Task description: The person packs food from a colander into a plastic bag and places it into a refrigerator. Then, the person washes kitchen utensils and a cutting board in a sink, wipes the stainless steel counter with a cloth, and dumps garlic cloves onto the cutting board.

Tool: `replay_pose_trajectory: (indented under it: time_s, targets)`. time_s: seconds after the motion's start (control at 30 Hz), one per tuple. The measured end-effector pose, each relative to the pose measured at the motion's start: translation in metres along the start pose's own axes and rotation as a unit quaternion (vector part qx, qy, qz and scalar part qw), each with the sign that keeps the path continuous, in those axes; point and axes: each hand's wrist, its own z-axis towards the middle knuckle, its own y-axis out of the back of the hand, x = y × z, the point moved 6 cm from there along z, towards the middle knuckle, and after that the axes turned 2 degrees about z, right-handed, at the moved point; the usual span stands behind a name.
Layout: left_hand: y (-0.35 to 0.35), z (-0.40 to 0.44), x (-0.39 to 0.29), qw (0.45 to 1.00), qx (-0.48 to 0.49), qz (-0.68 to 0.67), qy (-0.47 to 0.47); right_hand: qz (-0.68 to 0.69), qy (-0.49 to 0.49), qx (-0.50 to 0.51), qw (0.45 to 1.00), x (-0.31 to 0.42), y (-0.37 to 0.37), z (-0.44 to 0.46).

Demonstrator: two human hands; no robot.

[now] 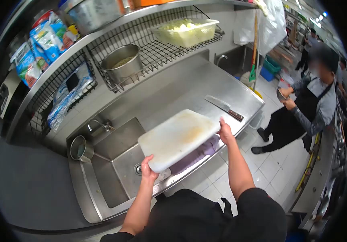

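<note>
A thick white cutting board (pixel 177 137) with a brownish stain is held up, tilted, over the steel counter (pixel 173 92) and the sink's right edge. My left hand (pixel 147 168) grips its near left corner, and my right hand (pixel 224 131) grips its right end. Beneath the board, partly hidden, lies a purple cloth (pixel 193 157) along the counter's front edge. A knife (pixel 225 108) with a brown handle rests flat on the counter beyond my right hand.
The steel sink (pixel 119 171), with a metal pot (pixel 81 149) in its corner, is at left. A wire rack (pixel 153 50) above holds a pot (pixel 122 64) and a pale basket (pixel 187 32). Another person (pixel 302 101) in an apron stands at right.
</note>
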Motion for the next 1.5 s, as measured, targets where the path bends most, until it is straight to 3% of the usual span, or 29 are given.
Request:
replay_pose_trajectory:
  time_s: [0.03, 0.07, 0.1, 0.13, 0.17, 0.23, 0.27, 0.37, 0.43, 0.47, 0.53, 0.63, 0.93, 1.0, 1.03, 1.07, 1.13, 1.23, 1.37, 1.5]
  targets:
    - [-0.008, -0.005, -0.001, 1.0, -0.001, 0.005, 0.009, -0.12, 0.053, 0.009, 0.991, -0.009, -0.001, 0.002]
    - [-0.015, -0.007, -0.005, 1.0, -0.012, 0.015, -0.006, -0.486, -0.088, -0.113, 0.862, -0.021, -0.004, -0.01]
    - [-0.02, -0.011, -0.011, 0.999, -0.025, 0.025, -0.024, -0.566, 0.009, -0.107, 0.817, -0.043, -0.021, -0.012]
    - [-0.022, -0.015, -0.017, 0.998, -0.042, 0.031, -0.04, -0.639, -0.027, -0.05, 0.767, -0.047, -0.051, -0.031]
    - [-0.025, -0.019, -0.024, 0.998, -0.045, 0.034, -0.042, -0.687, 0.033, -0.022, 0.726, -0.063, -0.075, -0.045]
    - [-0.025, -0.031, -0.041, 0.998, -0.035, 0.022, -0.056, -0.694, 0.177, 0.027, 0.697, -0.085, -0.128, -0.087]
    - [-0.016, -0.035, -0.051, 0.996, -0.051, 0.02, -0.075, -0.669, 0.249, 0.02, 0.7, -0.103, -0.143, -0.096]
    - [0.034, -0.064, -0.077, 0.985, -0.113, -0.005, -0.134, -0.608, 0.225, 0.065, 0.759, -0.109, -0.166, -0.12]
    - [0.069, -0.088, -0.084, 0.977, -0.154, -0.022, -0.146, -0.586, 0.247, 0.079, 0.767, -0.108, -0.165, -0.119]
    - [0.123, -0.115, -0.089, 0.959, -0.194, 0.01, -0.206, -0.572, 0.238, 0.112, 0.777, -0.099, -0.162, -0.115]
    - [0.152, -0.149, -0.085, 0.948, -0.208, -0.008, -0.242, -0.598, 0.129, 0.141, 0.778, -0.084, -0.155, -0.106]
    - [0.17, -0.197, -0.075, 0.93, -0.236, -0.036, -0.278, -0.584, 0.149, 0.172, 0.779, -0.091, -0.143, -0.079]
    - [0.224, -0.304, -0.017, 0.834, -0.337, -0.087, -0.428, -0.596, 0.09, 0.251, 0.758, -0.096, -0.158, -0.048]
    - [0.235, -0.31, -0.001, 0.825, -0.36, -0.1, -0.424, -0.4, 0.0, 0.212, 0.892, -0.085, -0.183, -0.035]
    - [0.241, -0.312, 0.004, 0.816, -0.379, -0.105, -0.424, -0.303, -0.038, 0.268, 0.914, -0.071, -0.21, -0.037]
    - [0.246, -0.313, 0.01, 0.817, -0.379, -0.108, -0.42, -0.201, -0.075, 0.318, 0.924, -0.046, -0.239, -0.045]
    - [0.255, -0.31, 0.023, 0.819, -0.361, -0.143, -0.423, -0.12, -0.134, 0.355, 0.918, 0.011, -0.288, -0.077]
    - [0.265, -0.308, 0.042, 0.804, -0.364, -0.201, -0.426, -0.059, -0.095, 0.405, 0.907, 0.04, -0.329, -0.088]
    - [0.255, -0.296, 0.056, 0.799, -0.344, -0.251, -0.425, -0.071, -0.052, 0.427, 0.9, 0.053, -0.366, -0.102]
    - [0.261, -0.293, 0.066, 0.769, -0.386, -0.263, -0.436, -0.27, 0.034, 0.409, 0.871, 0.034, -0.4, -0.085]
